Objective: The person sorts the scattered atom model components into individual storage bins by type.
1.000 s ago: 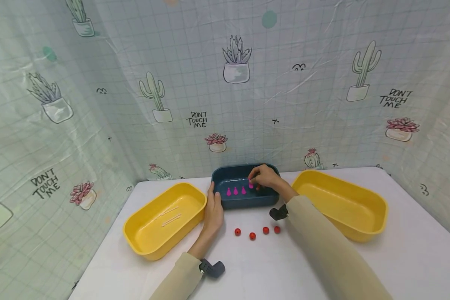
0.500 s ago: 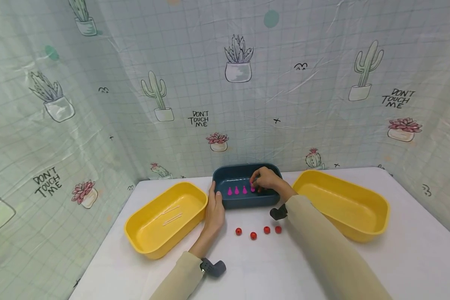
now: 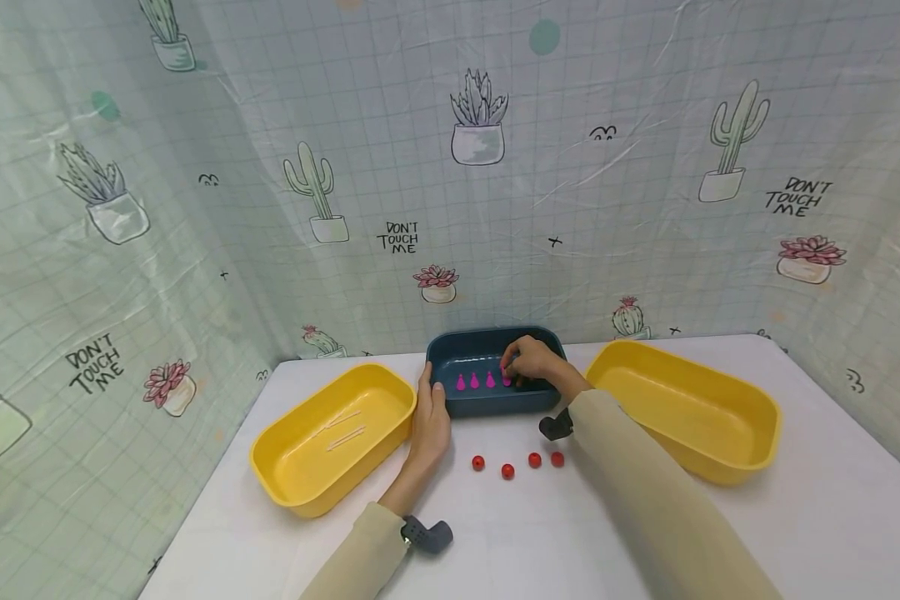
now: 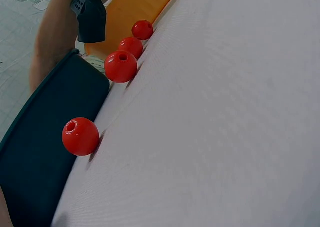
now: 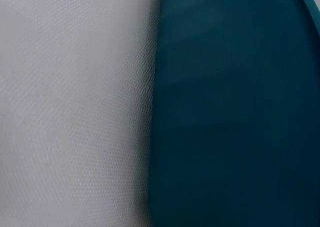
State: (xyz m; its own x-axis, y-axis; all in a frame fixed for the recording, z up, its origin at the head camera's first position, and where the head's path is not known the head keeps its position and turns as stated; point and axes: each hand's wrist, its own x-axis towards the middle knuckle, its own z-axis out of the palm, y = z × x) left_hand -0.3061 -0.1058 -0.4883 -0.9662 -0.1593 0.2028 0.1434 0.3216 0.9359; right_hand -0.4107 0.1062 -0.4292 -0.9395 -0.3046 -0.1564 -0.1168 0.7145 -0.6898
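Inside the dark blue tray [image 3: 487, 407] at the back of the table, several small pink pawn-shaped pieces [image 3: 475, 381] stand in a row. My right hand [image 3: 531, 358] reaches into the tray and pinches the rightmost pink pawn [image 3: 506, 381], whose upper part the fingers partly cover. My left hand [image 3: 429, 422] rests with straight fingers along the tray's left end, its thumb at the near corner. In the left wrist view the tray's outer wall [image 4: 55, 107] stands beside several red beads [image 4: 81, 136]. The right wrist view shows only tray wall [image 5: 230, 112] and tabletop.
A yellow tray [image 3: 307, 510] on the left holds several thin pale sticks [image 3: 345, 437]. Another yellow tray [image 3: 720, 471] stands on the right. Several red beads [image 3: 507, 472] with holes lie on the white table [image 3: 525, 542] in front of the blue tray. A patterned curtain [image 3: 540, 192] hangs behind.
My right hand has lowered the pink pawn slightly, bringing it level with the row on the tray floor. My left hand stays at the tray's left end. The view has shifted slightly.
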